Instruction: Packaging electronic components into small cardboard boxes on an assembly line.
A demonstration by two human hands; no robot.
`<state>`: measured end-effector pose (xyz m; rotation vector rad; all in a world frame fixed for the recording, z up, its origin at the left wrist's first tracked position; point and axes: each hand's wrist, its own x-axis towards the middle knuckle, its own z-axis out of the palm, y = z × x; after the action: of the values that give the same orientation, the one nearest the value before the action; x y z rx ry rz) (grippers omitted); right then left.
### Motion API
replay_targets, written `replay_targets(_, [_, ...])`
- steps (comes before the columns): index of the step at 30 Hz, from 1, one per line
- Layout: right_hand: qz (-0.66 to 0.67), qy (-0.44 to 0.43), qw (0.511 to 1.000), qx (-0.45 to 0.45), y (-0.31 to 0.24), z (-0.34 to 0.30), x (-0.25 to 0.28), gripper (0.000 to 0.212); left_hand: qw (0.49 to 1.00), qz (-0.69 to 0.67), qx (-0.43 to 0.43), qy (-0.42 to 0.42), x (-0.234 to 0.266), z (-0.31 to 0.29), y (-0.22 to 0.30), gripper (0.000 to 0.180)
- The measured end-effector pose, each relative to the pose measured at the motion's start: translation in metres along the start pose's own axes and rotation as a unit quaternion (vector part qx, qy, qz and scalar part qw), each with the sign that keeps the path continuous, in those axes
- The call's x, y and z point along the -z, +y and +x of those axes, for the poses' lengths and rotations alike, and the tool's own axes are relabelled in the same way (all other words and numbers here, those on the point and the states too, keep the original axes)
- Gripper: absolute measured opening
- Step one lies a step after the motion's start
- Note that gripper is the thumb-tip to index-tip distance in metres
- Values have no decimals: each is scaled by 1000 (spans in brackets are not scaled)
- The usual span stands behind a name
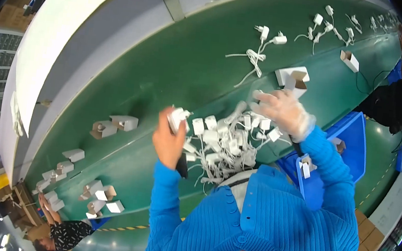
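White plastic charger [178, 118] clamped in our left hand [168, 140], over the green desk [177, 68], beside the charger pile [211, 136]. Our gloved right hand [284, 114] is curled near an open box [300, 89]; whether it grips anything, we cannot tell. Step, we judge: handling one charger; next move calls for keeping clear of tangled cords [244, 157]. No writing legible to us.
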<state>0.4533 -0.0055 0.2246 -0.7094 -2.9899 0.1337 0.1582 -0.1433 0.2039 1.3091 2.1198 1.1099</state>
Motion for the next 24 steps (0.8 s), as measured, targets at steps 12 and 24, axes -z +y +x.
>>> replay_targets(12, [-4,-187,982,-1,-36,-3,-131,21,985,110,31,-127,-162,-56,-42,41])
replay_targets(24, [193,-101,833,-508,45,-89,-109,66,982,-19,56,-178,-136,-92,-29,37])
